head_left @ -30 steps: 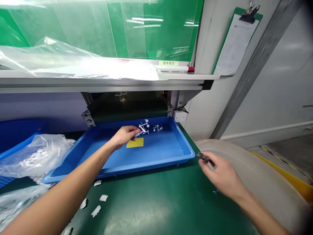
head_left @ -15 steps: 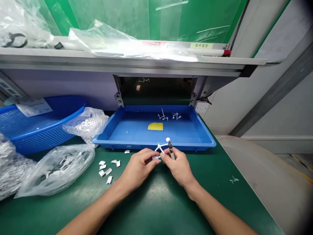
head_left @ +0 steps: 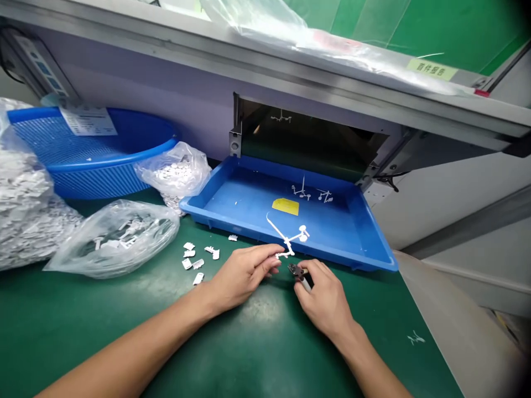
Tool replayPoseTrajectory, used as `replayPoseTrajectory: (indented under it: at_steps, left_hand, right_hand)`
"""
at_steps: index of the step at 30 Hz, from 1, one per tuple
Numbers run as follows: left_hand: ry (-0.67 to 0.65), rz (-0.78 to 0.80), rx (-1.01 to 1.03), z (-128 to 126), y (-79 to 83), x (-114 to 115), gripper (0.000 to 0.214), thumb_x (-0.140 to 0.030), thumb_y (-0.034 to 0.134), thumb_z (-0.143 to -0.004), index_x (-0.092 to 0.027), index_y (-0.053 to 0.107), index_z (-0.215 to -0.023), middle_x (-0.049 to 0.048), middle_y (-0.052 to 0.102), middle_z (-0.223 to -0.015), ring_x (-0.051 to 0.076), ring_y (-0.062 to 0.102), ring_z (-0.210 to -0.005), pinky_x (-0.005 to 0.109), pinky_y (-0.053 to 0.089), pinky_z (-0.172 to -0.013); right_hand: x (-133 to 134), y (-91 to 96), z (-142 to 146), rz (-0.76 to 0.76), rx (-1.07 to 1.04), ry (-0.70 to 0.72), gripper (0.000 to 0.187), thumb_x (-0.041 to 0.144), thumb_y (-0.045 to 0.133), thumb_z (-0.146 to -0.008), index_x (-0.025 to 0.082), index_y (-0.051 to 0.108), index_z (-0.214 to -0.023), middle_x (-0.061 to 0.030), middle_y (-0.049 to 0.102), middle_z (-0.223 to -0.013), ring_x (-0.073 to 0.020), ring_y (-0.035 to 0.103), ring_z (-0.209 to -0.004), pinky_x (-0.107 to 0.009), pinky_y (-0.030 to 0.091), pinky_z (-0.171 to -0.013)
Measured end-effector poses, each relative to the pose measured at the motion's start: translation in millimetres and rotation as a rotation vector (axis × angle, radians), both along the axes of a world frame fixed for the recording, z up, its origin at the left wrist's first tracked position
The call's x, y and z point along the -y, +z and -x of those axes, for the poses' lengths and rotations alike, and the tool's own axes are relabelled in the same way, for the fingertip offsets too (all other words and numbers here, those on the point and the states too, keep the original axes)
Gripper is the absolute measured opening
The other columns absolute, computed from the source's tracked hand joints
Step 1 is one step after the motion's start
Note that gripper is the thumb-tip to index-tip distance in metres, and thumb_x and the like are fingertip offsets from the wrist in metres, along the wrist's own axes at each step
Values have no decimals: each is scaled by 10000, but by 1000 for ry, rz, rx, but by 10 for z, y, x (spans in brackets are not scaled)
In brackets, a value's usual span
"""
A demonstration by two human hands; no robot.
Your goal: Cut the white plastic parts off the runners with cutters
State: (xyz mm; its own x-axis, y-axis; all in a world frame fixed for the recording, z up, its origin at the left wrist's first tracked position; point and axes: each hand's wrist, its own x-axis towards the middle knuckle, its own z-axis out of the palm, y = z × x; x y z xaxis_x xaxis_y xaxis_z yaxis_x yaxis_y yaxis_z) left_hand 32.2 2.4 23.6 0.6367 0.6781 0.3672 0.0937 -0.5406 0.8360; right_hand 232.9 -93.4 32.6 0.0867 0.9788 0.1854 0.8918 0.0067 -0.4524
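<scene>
the left hand [head_left: 244, 271] is nearly closed, its thumb and forefinger pinching the end of a white plastic sprue [head_left: 290, 241]. the sprue's thin branches reach up and out over the near rim of a blue plastic tray [head_left: 249, 221]. the right hand [head_left: 323, 298] is curled shut around small nippers [head_left: 295, 271], their dark head poking out just beside the sprue and their white grip showing below. i can't tell whether the head touches the sprue. both hands are over a green desk [head_left: 83, 331]. at twelve o'clock from the hands, inside the tray, lie two smaller white sprues [head_left: 309, 192] and a yellow note [head_left: 285, 206]. at nine o'clock a small scatter of white plastic pieces [head_left: 194, 260] sits on the desk, with a clear bag of sprues [head_left: 116, 240] just beyond. at ten o'clock are a clear bag of white parts [head_left: 174, 172] and a blue mesh basket [head_left: 95, 177].
</scene>
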Motion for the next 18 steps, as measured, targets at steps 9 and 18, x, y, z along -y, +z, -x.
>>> replayPoseTrajectory:
  at_steps: [9, 18]
  left_hand:
    - [-51, -222, -14, -54, -7, 74, 244, -182, 461, -990, -169, 596, -1193, 44, 670, -1049, 150, 637, -929, 243, 499, -831]
    - [-63, -251, 29, -76, -14, 91, 259, -159, 459, -985, -165, 595, -1206, 54, 670, -1040, 143, 640, -921, 235, 508, -838]
  right_hand:
    - [8, 2, 22, 22, 44, 26, 178, 158, 517, -783, 207, 577, -943, -31, 609, -902, -208, 545, -856, -326, 400, -777]
    - [25, -14, -10, 18, 32, 35, 171, 168, 524, -793, 201, 584, -950, -32, 604, -899, -208, 541, -854, -330, 403, -786]
